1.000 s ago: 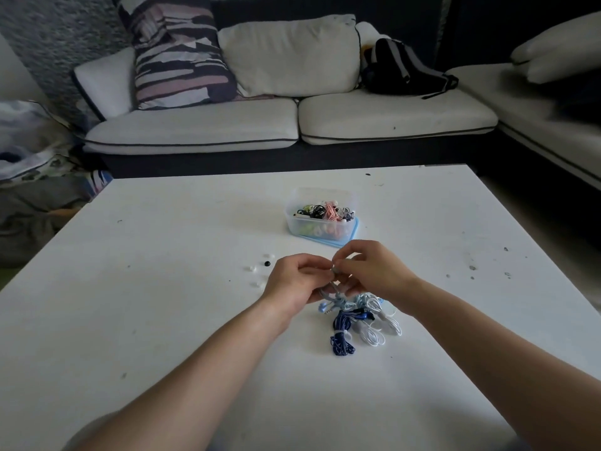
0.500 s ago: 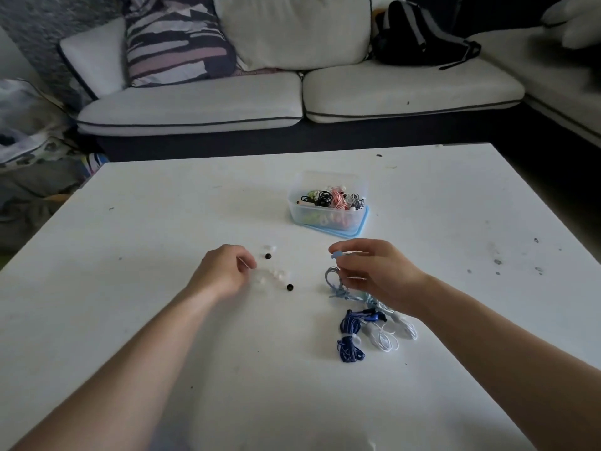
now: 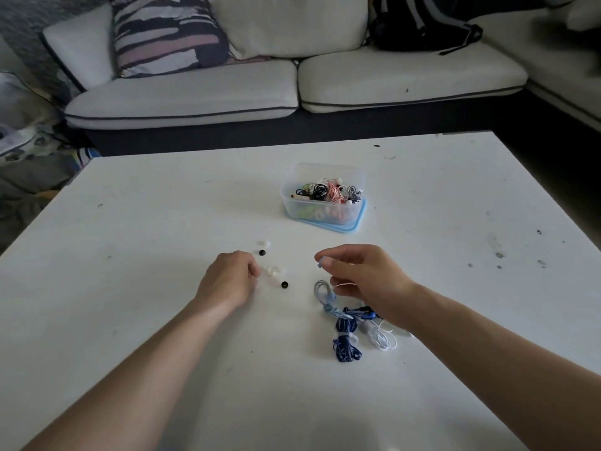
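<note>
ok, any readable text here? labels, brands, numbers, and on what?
None to read. The plastic box, the light blue cord that the right hand pinches, the cord bundles, the beads and the striped cushion carry no lettering. The backpack is too dark to tell.

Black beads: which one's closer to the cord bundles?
The nearer black bead, between the left hand and the light blue cord bundle; the other black bead lies farther back.
</note>
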Demonstrator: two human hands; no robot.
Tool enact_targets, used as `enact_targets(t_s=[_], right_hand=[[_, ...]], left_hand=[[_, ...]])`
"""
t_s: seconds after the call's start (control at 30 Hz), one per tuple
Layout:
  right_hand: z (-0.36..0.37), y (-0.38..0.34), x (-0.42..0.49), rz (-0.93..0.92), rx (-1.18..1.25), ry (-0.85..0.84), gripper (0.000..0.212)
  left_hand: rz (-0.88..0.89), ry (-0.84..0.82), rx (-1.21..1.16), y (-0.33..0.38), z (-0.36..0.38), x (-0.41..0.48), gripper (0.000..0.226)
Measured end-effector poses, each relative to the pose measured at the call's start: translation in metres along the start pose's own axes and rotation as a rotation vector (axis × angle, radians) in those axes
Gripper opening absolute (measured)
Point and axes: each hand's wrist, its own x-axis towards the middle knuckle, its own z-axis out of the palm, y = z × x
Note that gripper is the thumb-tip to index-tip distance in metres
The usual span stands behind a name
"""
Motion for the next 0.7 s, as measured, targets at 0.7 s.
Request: enact_targets(t_s=[0.7], right_hand=[[0.005, -0.023, -0.024, -0.152, 0.108, -0.023, 0.014]], left_hand=[[-0.133, -0.329, -1.457, 0.083, -0.047, -0.054, 0.012]])
